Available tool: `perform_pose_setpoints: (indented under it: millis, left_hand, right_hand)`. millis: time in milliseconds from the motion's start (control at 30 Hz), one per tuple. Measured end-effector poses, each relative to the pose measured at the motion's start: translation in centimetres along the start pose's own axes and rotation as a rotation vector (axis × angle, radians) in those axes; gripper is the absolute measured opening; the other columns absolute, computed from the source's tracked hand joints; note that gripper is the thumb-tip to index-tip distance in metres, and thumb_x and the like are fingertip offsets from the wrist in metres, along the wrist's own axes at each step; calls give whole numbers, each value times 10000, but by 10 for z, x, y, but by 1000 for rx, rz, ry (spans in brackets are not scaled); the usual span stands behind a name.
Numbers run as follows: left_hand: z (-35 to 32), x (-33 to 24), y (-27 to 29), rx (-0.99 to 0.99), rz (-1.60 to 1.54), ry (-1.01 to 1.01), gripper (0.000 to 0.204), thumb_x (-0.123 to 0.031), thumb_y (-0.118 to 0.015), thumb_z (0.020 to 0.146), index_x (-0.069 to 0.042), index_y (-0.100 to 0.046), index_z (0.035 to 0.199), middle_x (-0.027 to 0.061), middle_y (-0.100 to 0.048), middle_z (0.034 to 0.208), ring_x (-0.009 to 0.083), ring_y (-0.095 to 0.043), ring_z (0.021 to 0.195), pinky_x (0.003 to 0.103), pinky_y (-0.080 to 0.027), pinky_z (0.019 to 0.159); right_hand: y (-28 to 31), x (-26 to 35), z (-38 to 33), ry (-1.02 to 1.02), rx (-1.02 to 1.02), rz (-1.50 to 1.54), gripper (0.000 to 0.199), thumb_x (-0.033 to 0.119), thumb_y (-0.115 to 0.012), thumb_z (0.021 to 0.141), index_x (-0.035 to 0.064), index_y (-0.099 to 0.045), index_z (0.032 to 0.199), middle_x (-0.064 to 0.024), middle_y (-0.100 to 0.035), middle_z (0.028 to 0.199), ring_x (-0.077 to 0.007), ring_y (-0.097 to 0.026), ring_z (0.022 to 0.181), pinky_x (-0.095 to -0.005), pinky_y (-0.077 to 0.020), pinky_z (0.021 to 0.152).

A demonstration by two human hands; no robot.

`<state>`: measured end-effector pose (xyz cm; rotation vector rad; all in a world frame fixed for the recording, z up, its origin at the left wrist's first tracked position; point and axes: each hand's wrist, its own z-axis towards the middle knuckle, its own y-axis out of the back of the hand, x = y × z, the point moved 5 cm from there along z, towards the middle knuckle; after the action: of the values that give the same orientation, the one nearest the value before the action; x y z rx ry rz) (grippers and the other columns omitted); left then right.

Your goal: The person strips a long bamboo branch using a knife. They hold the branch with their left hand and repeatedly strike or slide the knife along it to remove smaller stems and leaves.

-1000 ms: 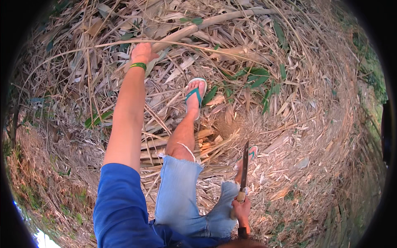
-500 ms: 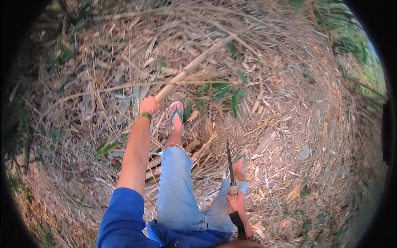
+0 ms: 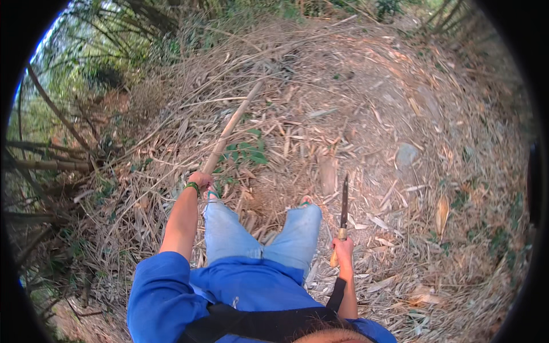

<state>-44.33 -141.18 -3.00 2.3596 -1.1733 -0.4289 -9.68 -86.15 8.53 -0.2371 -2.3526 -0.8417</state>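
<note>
green leaves (image 3: 254, 155) just beside the pole (image 3: 233, 127) in the left hand (image 3: 201, 180)

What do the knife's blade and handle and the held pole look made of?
Blade: probably steel, dull and dark, from its thin pointed shape. Handle: likely wood, from its pale tan colour; finish unclear. Pole: bamboo or wood, from its long tan shaft; looks matt.

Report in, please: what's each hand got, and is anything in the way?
Left hand closed around pole. Right hand gripping knife, blade pointing away from body. Green leaves close beside pole.
</note>
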Motion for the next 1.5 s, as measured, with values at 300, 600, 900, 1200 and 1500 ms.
perform_pose_setpoints:
  millis: [300, 600, 900, 1200, 1500]
  left_hand:
    - [-90, -157, -75, 80, -6, -120, 112, -74, -683, 614, -55, -583, 567, 100, -592, 553, 229, -579, 489, 368, -412, 405]
    - [-138, -176, -144, 2, 179, -17, 74, -105, -687, 644, -34, -665, 653, 94, -653, 628, 201, -612, 501, 359, -511, 493]
    - [-130, -168, -142, -58, 123, 52, 149, -192, -749, 601, -58, -688, 618, 66, -683, 670, 171, -655, 578, 312, -542, 614]
    - [-117, -155, -136, -9, 262, 21, 140, -180, -752, 609, -62, -687, 644, 71, -683, 673, 174, -660, 601, 328, -534, 589]
    - [-166, -223, -195, -50, 198, 37, 120, -129, -749, 607, -46, -668, 639, 83, -656, 637, 190, -626, 530, 334, -507, 504]
  right_hand:
    - [289, -367, -15, -399, -372, -397, 295, 196, -644, 685, -2, -671, 902, -180, -673, 762, -315, -647, 704, -421, -491, 678]
    - [420, -442, -122, -707, 473, -570, 177, 188, -616, 744, 25, -678, 781, -143, -663, 702, -257, -628, 656, -388, -504, 645]
    - [420, -351, -92, -725, 6, -151, 243, 224, -605, 845, 10, -677, 755, -84, -622, 598, -213, -609, 548, -342, -458, 503]
    - [342, -222, -6, -632, 30, 5, 128, 89, -639, 730, -18, -611, 666, -95, -563, 559, -192, -558, 477, -344, -441, 460]
    - [378, -233, 59, -540, -20, 202, 81, 63, -621, 700, -16, -633, 691, -104, -582, 593, -210, -570, 486, -340, -443, 455]
